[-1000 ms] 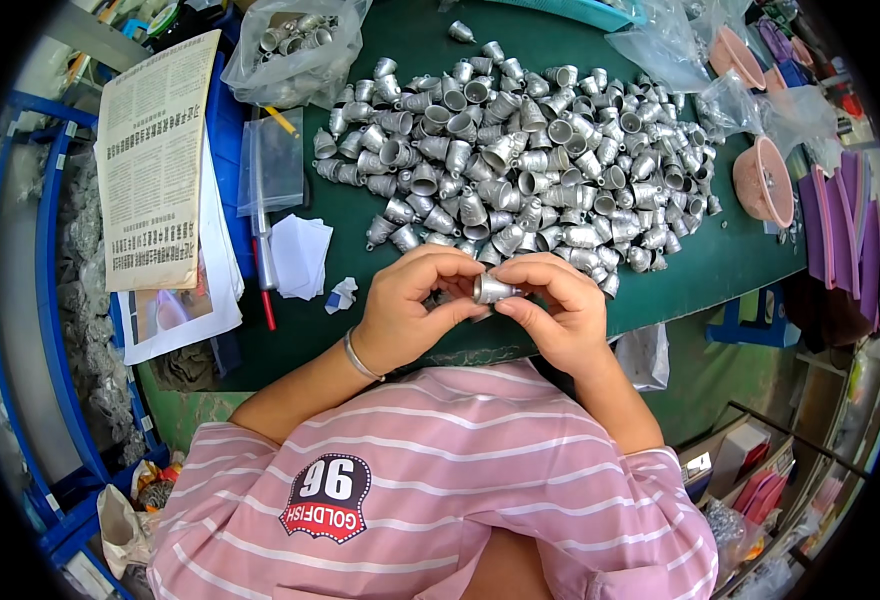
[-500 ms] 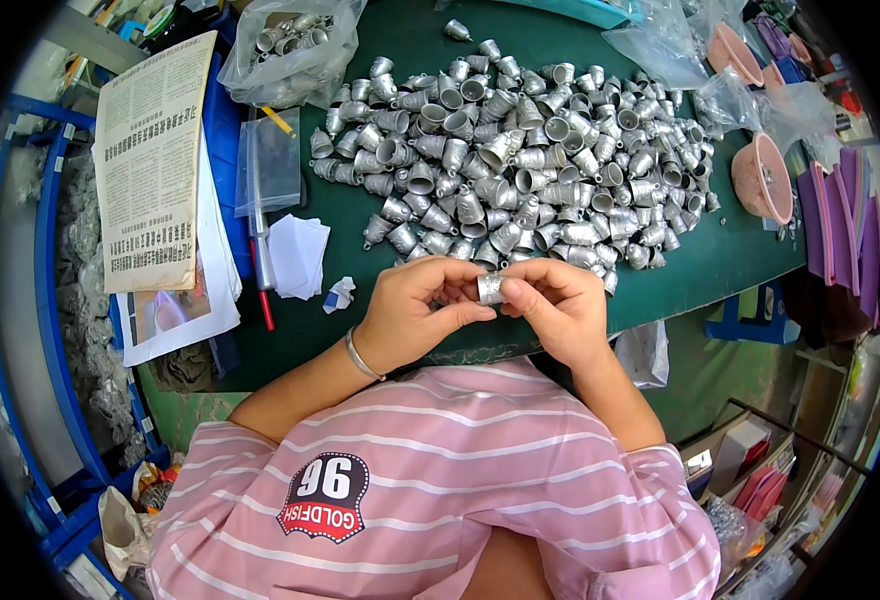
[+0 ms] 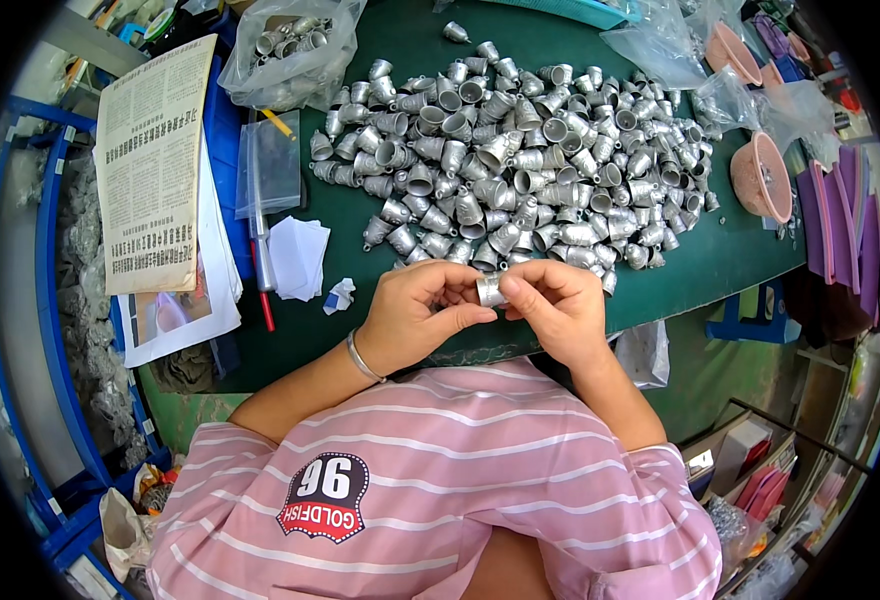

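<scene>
Silver metal bell (image 3: 489, 291) sits b/w both hands, over near edge of green table (image 3: 260, 358), this side of bell pile (image 3: 520, 165). R hand (image 3: 567, 312) pinches it, thumb vs fingers; L hand (image 3: 400, 318) curls at opp. side, contact can't tell. Prob. light, stiff, a bit slippery, not fragile; best hold: side wall, w/ fingertips.

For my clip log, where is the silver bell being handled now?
In the head view, the silver bell is just right of centre, between the left hand and the right hand, just below the bell pile.
</scene>
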Action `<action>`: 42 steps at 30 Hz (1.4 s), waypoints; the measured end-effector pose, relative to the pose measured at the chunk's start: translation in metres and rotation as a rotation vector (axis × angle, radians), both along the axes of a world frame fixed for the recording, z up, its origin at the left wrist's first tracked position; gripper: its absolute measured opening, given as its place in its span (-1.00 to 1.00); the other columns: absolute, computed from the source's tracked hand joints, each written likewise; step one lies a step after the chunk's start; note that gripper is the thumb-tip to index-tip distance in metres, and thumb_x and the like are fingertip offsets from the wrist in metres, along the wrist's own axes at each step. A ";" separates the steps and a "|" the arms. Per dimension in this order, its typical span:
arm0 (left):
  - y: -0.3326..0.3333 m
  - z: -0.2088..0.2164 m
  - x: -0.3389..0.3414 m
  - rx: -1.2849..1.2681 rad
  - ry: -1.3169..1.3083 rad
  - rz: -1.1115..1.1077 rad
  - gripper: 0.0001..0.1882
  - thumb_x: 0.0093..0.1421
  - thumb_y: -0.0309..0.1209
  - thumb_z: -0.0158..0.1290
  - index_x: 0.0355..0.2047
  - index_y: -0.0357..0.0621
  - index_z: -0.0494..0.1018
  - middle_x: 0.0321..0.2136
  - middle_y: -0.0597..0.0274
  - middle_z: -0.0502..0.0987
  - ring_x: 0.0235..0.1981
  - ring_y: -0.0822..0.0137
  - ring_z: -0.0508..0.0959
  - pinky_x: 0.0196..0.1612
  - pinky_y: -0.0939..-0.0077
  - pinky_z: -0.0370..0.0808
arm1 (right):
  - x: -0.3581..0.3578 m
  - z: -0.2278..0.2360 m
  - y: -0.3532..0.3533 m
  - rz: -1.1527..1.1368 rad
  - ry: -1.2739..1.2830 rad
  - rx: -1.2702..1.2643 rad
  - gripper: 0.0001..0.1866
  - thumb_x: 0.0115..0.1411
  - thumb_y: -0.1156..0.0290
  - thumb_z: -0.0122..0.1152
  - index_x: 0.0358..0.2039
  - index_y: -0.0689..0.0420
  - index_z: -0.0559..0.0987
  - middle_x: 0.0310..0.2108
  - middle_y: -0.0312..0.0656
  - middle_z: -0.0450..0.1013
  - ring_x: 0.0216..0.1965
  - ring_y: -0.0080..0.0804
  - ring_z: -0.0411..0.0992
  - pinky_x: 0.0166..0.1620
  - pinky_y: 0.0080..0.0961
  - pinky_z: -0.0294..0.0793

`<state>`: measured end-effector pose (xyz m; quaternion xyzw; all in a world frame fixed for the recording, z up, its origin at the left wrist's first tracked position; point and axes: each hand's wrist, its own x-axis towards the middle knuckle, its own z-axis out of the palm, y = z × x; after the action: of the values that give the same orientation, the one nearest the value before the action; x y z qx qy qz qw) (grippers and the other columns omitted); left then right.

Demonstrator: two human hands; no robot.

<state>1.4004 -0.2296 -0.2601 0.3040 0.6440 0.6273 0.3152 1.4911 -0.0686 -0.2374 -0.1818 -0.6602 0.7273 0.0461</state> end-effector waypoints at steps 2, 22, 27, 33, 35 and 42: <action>0.000 -0.001 0.000 0.005 -0.019 -0.002 -0.68 -0.07 -0.64 0.18 -0.25 -0.36 0.41 -0.37 0.16 0.49 -0.38 0.47 0.52 -0.31 0.66 0.49 | 0.001 -0.007 0.002 0.021 0.092 0.040 -0.86 0.04 0.49 0.22 -0.38 0.28 0.54 -0.47 -0.25 0.47 -0.52 -0.65 0.38 -0.43 -0.72 0.39; 0.004 0.019 -0.006 0.106 0.595 0.183 -0.72 -0.18 -0.53 0.27 -0.40 -0.19 0.48 -0.34 0.19 0.44 -0.33 0.39 0.48 -0.32 0.61 0.42 | -0.005 -0.010 -0.003 0.066 0.432 0.419 -0.70 -0.14 0.75 0.10 -0.33 0.22 0.43 -0.33 -0.14 0.42 -0.27 -0.28 0.41 -0.20 -0.51 0.38; -0.007 0.006 -0.012 0.361 -0.418 0.308 -0.69 0.06 -0.64 -0.07 -0.16 -0.20 0.19 -0.28 0.10 0.37 -0.31 0.35 0.47 -0.30 0.50 0.48 | -0.033 -0.010 0.017 -0.060 0.419 0.934 -0.80 -0.13 0.70 0.12 -0.43 0.21 0.48 -0.43 -0.13 0.40 -0.38 -0.18 0.36 -0.30 -0.39 0.35; -0.010 0.006 -0.013 0.124 -0.400 0.346 -0.83 0.07 -0.59 -0.02 -0.31 -0.20 0.28 -0.50 0.27 0.36 -0.64 0.57 0.31 -0.66 0.72 0.22 | -0.070 -0.003 -0.001 0.038 0.392 1.450 -0.71 -0.12 0.49 0.15 -0.28 0.12 0.49 -0.34 -0.23 0.34 -0.28 -0.28 0.27 -0.25 -0.40 0.21; -0.007 0.011 -0.010 0.069 -0.250 0.411 -0.86 0.05 -0.59 0.02 -0.38 -0.20 0.31 -0.55 0.33 0.36 -0.71 0.59 0.27 -0.70 0.75 0.19 | -0.068 0.001 0.000 0.063 0.421 1.405 -0.71 -0.14 0.51 0.17 -0.31 0.13 0.48 -0.33 -0.23 0.35 -0.29 -0.26 0.29 -0.26 -0.39 0.23; -0.005 0.004 -0.012 -0.039 0.098 0.242 -0.58 -0.07 -0.58 0.18 -0.15 -0.24 0.35 -0.41 0.34 0.42 -0.44 0.59 0.40 -0.36 0.73 0.37 | -0.035 -0.002 -0.004 0.004 0.204 0.269 -0.82 0.00 0.62 0.18 -0.34 0.21 0.44 -0.40 -0.21 0.42 -0.44 -0.51 0.43 -0.40 -0.64 0.45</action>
<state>1.3884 -0.2347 -0.2558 0.2483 0.7025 0.6326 0.2113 1.4561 -0.0728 -0.2396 -0.0980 -0.7439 0.6470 0.1354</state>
